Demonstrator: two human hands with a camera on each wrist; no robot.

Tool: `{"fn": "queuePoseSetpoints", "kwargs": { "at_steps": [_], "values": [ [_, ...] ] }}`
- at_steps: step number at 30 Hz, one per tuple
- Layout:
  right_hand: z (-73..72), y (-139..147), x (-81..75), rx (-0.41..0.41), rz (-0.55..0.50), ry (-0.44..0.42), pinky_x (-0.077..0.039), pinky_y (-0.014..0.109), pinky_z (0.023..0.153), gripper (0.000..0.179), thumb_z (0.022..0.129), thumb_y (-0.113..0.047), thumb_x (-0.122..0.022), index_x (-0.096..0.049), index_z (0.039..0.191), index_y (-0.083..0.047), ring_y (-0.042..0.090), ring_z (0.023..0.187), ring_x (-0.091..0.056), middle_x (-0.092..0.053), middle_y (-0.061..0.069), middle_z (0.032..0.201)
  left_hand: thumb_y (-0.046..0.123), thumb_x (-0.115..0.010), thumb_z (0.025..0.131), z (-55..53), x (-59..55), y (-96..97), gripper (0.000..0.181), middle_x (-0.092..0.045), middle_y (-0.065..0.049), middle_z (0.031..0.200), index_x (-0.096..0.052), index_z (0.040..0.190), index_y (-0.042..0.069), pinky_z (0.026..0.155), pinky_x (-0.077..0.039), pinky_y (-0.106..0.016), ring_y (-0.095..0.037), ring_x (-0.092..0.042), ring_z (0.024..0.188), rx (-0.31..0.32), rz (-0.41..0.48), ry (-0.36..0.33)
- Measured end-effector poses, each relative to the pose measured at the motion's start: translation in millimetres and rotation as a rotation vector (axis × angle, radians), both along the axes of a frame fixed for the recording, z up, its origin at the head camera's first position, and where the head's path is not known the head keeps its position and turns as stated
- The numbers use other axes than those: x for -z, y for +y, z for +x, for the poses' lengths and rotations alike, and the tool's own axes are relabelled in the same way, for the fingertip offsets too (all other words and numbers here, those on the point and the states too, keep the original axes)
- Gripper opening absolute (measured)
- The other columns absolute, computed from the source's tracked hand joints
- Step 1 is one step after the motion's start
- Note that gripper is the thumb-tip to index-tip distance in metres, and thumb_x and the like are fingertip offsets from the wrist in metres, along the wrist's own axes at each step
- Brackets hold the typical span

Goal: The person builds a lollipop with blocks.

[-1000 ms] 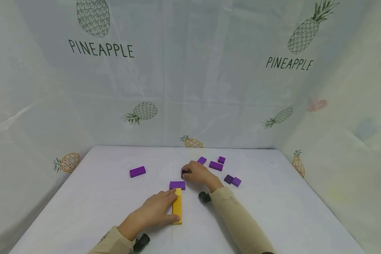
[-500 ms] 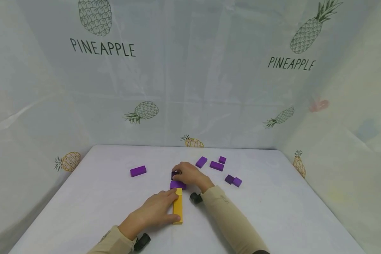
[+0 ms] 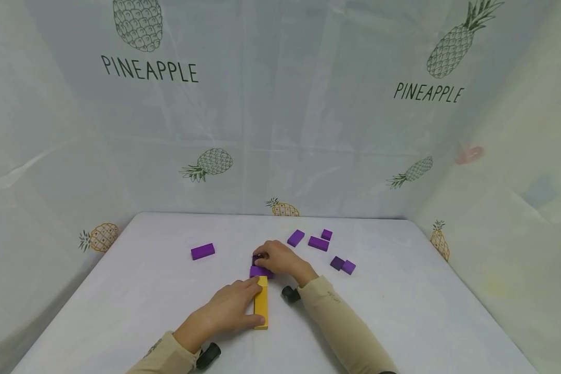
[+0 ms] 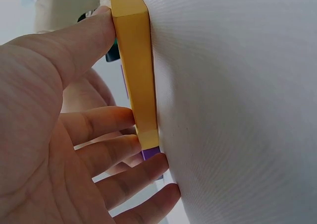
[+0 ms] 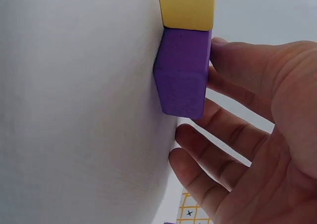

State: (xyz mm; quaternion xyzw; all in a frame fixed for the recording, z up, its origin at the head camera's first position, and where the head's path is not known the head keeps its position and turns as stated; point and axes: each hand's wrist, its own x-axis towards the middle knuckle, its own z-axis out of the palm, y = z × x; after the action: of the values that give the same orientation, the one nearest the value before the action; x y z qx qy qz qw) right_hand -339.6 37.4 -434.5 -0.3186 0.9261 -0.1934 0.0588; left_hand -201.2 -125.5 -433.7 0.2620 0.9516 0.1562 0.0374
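My left hand [image 3: 224, 310] rests on a long yellow block [image 3: 261, 306], thumb at its near end and fingers toward its far end. In the left wrist view those fingers are nearly straight along the yellow block [image 4: 134, 70]. A purple block [image 3: 261, 272] lies crosswise against the far end of the yellow one, and the right wrist view shows the two touching. Just behind it, my right hand [image 3: 282, 258] pinches a small dark purple block [image 3: 256, 258], mostly covered by the fingers. The right thumb touches the purple block [image 5: 182, 70] in the right wrist view.
A purple bar [image 3: 203, 252] lies to the left. Back right are a purple block [image 3: 296, 238], another bar [image 3: 318, 243] and a small cube [image 3: 326, 235]. A dark cube [image 3: 337, 263] and a purple cube [image 3: 348, 267] touch further right. Pineapple-print sheeting [image 3: 308, 130] surrounds the white table [image 3: 121, 301].
My right hand has carried the dark purple block left to the crosswise purple block, then lowered slightly toward it. The left hand has stayed on the yellow block.
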Motion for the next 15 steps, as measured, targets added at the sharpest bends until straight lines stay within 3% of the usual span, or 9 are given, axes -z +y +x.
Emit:
{"fn": "queuePoseSetpoints", "kwargs": {
  "at_steps": [15],
  "values": [
    [0.6,0.2,1.1,-0.006,-0.023,-0.009,-0.047,0.03,0.092,0.027,0.093,-0.026,-0.063,-0.069,0.118,-0.018,0.009,0.094,-0.054,-0.065,-0.007,0.108,0.056,-0.067,0.081,0.4,-0.5,0.4,0.073,-0.041,-0.014,0.147,-0.054,0.133,0.006,0.099,-0.043,-0.051,-0.033,-0.047,0.126,-0.001,0.004,-0.007]
  ]
}}
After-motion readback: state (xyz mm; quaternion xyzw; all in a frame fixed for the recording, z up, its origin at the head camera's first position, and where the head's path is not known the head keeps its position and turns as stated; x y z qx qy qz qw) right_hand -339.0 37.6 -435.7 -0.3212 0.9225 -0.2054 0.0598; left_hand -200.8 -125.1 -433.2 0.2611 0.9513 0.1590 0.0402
